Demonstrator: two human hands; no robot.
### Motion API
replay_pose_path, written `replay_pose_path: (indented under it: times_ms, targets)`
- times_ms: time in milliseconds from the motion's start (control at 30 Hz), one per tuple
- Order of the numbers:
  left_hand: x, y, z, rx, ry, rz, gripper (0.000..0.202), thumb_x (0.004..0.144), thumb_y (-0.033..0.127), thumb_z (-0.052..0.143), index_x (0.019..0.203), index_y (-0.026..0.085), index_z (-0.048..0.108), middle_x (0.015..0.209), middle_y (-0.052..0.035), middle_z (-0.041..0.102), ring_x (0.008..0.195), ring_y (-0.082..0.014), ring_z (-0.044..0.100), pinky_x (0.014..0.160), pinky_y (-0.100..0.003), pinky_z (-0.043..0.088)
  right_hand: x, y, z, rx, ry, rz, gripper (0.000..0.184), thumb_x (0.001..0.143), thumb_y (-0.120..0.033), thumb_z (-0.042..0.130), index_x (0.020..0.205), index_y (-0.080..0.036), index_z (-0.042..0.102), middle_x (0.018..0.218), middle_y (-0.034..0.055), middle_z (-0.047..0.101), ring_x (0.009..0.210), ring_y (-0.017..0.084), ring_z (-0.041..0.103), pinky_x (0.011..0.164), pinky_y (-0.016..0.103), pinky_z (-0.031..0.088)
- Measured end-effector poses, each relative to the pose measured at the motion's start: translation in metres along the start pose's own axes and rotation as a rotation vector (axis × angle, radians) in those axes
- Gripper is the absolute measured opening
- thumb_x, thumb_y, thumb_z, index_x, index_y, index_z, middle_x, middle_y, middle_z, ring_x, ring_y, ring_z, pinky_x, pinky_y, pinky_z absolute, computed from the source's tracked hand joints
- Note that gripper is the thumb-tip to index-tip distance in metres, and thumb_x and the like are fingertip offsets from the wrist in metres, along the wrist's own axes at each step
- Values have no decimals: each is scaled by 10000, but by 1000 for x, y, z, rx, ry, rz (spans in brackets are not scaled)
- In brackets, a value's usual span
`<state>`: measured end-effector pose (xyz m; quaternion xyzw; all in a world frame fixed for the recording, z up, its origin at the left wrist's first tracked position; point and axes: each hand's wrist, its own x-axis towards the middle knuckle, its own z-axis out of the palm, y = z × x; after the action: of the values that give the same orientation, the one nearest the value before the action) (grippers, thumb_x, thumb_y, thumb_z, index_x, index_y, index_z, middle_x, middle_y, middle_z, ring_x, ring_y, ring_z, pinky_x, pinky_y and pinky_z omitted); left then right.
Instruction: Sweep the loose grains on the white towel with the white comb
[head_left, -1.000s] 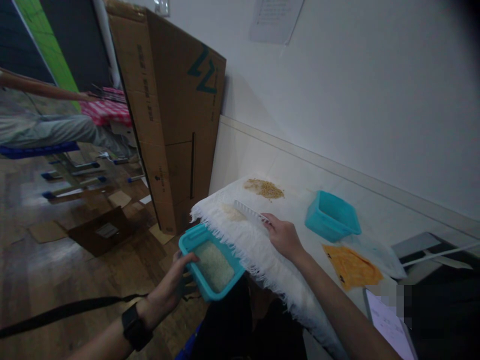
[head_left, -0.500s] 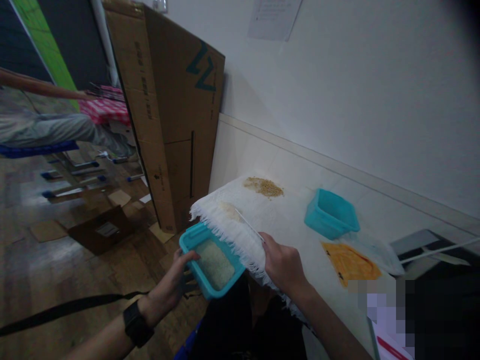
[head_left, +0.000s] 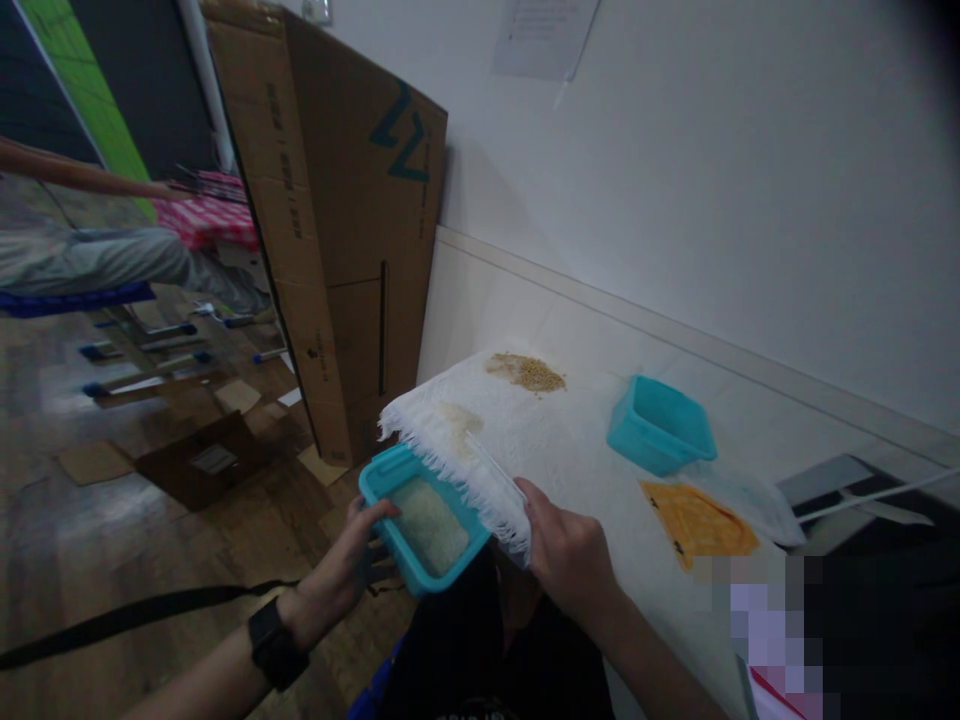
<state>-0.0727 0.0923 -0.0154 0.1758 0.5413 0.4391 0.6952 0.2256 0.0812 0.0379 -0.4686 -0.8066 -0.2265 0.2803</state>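
Where the fringe of a white towel (head_left: 570,450) hangs over the near left edge of the table, a teal tub (head_left: 420,582) partly filled with white rice (head_left: 429,522) is held just below and against that fringe, out over the floor rather than on the table. The left hand (head_left: 341,572) is closed on the tub's near left rim, thumb hooked over the top, with a black watch (head_left: 274,642) on its wrist. The right hand (head_left: 566,555) is clamped on the near end of a thin white comb (head_left: 496,470), which lies edge-on across the towel's fringe just above the tub; its teeth cannot be made out. A little farther along the towel sits a faint pale patch of grains (head_left: 457,418), and beyond it, toward the wall, a small brown heap of grain (head_left: 526,372). To the right on the table stands a second teal tub (head_left: 660,428), and near it lie an orange packet (head_left: 701,520) and a clear plastic bag (head_left: 754,495). A tall cardboard box (head_left: 352,230) leans against the wall to the far left of the table. At the far left another person's arm (head_left: 75,175) reaches out over the wooden floor (head_left: 112,520).
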Motion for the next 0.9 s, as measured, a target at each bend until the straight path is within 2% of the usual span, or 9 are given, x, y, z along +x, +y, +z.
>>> replay_pose_path:
  times_ms: [167,433,533,667,800,900]
  targets:
    - [2,-2,3,56,51,18,547,907,388,783,1385,355,519,1102,-48,694,927,-319,764,780,-477,663,10,-17,-4,58,54,-89,496,945,4,438,1279,-62,799,829,91,872,529,155,727,555,230,567]
    - [6,-3,-1,43,61,35,589,827,406,852,1322,364,537,1112,-42,699,911,-305,760,796,-472,659,14,-15,-8,82,74,-85,488,951,1,454,1314,-66,772,719,52,817,491,158,696,512,234,549]
    - [7,-3,-1,45,79,38,597,827,407,845,1335,371,534,1067,-28,695,879,-293,749,774,-454,649,12,-15,-8,100,73,-110,523,898,18,471,1326,-47,764,797,92,850,514,171,714,504,246,560]
    - [8,-3,-2,48,70,40,568,845,419,834,1330,373,541,1077,-31,707,895,-296,754,766,-449,651,12,-28,-8,173,82,-153,570,840,41,476,1340,-16,745,902,135,876,569,179,744,567,253,619]
    - [7,-3,-4,46,70,33,554,823,419,853,1274,371,535,1073,-26,703,880,-287,748,736,-426,639,13,-42,-9,213,75,-177,572,861,49,468,1368,-2,727,959,150,882,612,178,758,607,256,637]
    - [7,-2,-4,44,72,36,550,820,417,853,1266,368,535,1085,-29,698,892,-290,751,741,-427,639,14,-38,-6,215,76,-163,601,887,40,470,1432,-16,715,908,118,867,589,168,735,616,252,626]
